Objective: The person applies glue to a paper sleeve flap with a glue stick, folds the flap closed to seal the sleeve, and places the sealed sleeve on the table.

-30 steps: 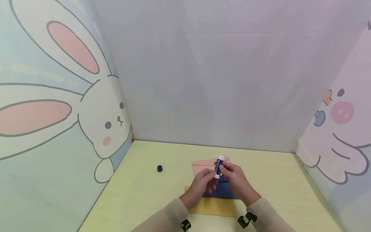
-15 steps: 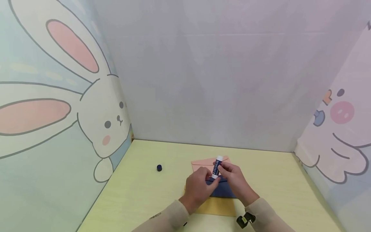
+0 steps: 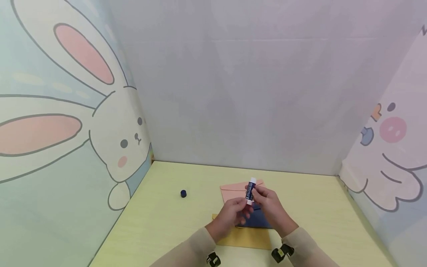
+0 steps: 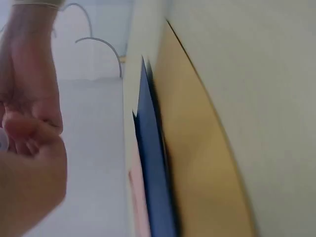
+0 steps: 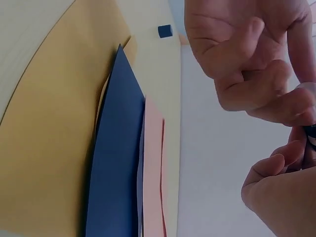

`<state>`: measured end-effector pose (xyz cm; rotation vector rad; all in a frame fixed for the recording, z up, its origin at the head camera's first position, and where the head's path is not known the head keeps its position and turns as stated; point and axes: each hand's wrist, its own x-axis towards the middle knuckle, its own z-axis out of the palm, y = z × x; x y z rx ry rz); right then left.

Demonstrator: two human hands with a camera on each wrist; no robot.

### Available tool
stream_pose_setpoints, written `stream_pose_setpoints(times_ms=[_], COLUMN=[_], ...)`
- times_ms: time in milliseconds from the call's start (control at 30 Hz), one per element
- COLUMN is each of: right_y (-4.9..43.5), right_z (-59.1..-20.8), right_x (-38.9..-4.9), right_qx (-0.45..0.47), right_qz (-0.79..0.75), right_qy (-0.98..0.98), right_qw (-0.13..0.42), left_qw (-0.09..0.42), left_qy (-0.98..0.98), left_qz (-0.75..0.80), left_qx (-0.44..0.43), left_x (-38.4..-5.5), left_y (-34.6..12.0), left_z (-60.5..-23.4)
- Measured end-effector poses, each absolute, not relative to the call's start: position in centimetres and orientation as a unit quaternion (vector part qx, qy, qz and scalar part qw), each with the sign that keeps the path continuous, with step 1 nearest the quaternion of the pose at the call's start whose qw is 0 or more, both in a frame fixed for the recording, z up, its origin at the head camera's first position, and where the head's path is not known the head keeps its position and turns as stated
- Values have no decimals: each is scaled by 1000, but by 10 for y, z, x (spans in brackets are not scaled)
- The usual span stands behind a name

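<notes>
A glue stick point(image 3: 251, 190) with a dark blue label and white ends stands slightly tilted above the envelopes, its cap off. My right hand point(image 3: 271, 207) grips its barrel between thumb and fingers. At the white base, my left hand point(image 3: 228, 217) pinches with thumb and index finger, while its other fingers are loosely curled below. Under the hands lie a pink envelope point(image 3: 230, 193), a dark blue envelope point(image 3: 257, 220) and a yellow envelope point(image 3: 247, 239), overlapping one another. In the right wrist view, the left hand point(image 5: 252, 59) covers part of the stick.
The dark blue cap point(image 3: 183, 193) sits by itself on the pale yellow table point(image 3: 150, 222), left of the envelopes. A grey backdrop point(image 3: 233, 92) rises behind the table, and printed panels with a rabbit point(image 3: 116, 137) and a pig stand at the sides.
My left hand rolled over at the glue stick's base, then turned back to a palm-up pose. The right hand keeps its grip in nearly the same place. Cap and envelopes have not moved.
</notes>
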<state>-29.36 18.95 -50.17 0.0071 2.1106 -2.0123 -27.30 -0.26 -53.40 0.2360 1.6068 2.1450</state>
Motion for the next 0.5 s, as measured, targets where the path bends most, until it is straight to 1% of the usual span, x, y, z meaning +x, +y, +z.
stream_pose_setpoints(times_ms=[67, 133, 200, 267, 333, 400, 433, 500], right_y=[190, 189, 190, 190, 191, 192, 193, 194], right_z=[-502, -503, -503, -504, -504, -504, -504, -504], right_x=[-293, -292, -292, -291, -291, -291, -291, -292], right_qx=[7, 11, 11, 12, 10, 6, 3, -3], right_qz=[-689, -692, -693, -695, -697, -695, -695, -693], right_qy=[715, 712, 709, 708, 706, 709, 709, 712], right_qw=[119, 123, 127, 128, 127, 123, 120, 114], left_qw=[285, 329, 353, 363, 355, 331, 312, 259], left_qy=[517, 466, 435, 423, 433, 460, 479, 532], left_qz=[804, 819, 826, 828, 826, 822, 819, 804], left_qx=[71, 64, 64, 64, 61, 57, 54, 55], left_x=[-273, -272, -272, -272, -271, -271, -271, -270], left_y=[-2, -2, -1, 0, 1, 1, 2, 3], left_z=[-534, -535, -536, -536, -536, -536, -536, -536])
